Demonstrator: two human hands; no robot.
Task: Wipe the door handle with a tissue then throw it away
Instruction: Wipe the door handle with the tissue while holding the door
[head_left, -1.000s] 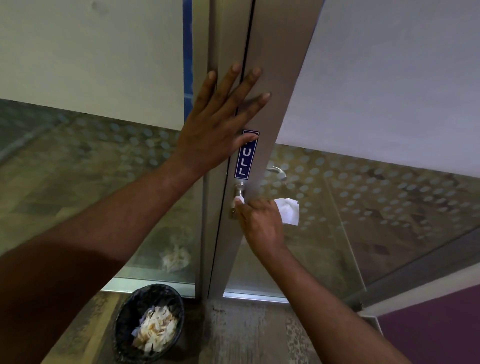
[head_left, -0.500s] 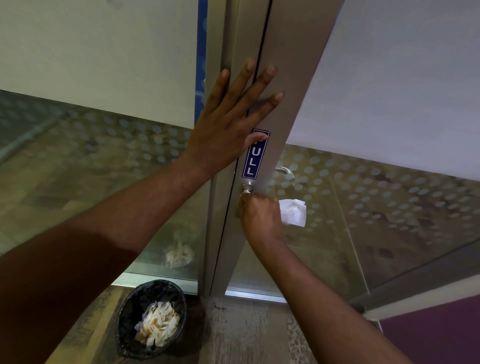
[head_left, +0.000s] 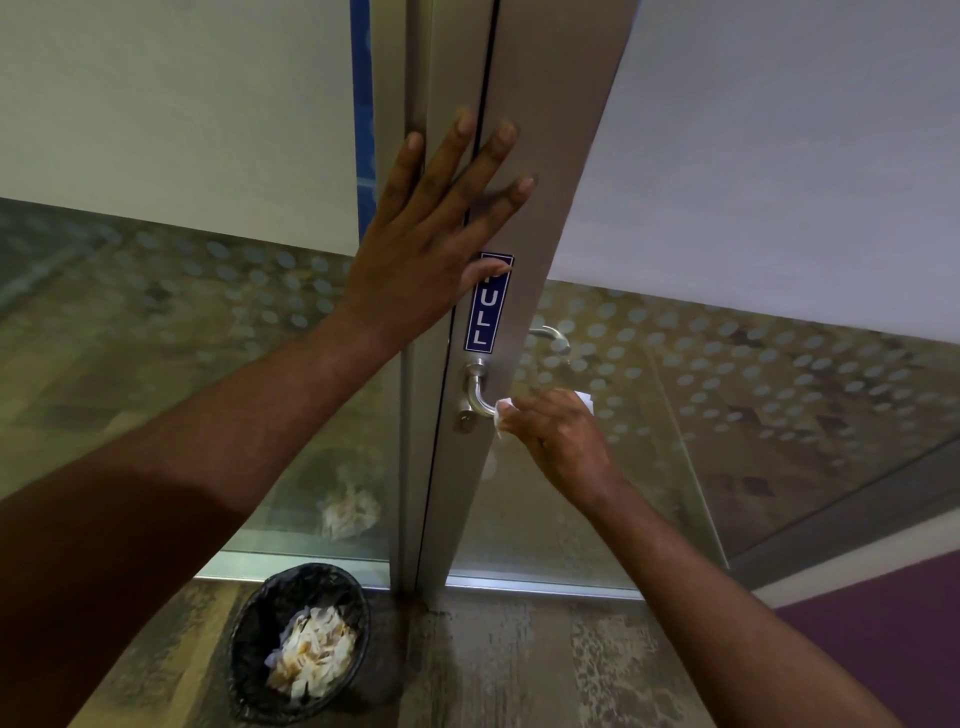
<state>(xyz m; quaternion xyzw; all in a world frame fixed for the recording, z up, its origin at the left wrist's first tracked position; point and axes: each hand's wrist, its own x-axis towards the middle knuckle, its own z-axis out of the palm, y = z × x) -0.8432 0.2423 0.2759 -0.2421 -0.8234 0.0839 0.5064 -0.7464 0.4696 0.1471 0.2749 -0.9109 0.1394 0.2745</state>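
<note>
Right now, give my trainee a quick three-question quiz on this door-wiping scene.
1. True or false: the left hand rests flat on the door frame.
2. What does the right hand press against the door handle?
3. Where is the bin: A) floor, lower left of the door; B) hanging from the handle?

Key: 1 true; 2 a tissue; 3 A.

Curved brushed-metal door handle (head_left: 480, 399), satin sheen; grey matt aluminium door frame (head_left: 540, 156); crumpled white paper tissue (head_left: 505, 413); black woven-mesh waste bin (head_left: 249, 644).
</note>
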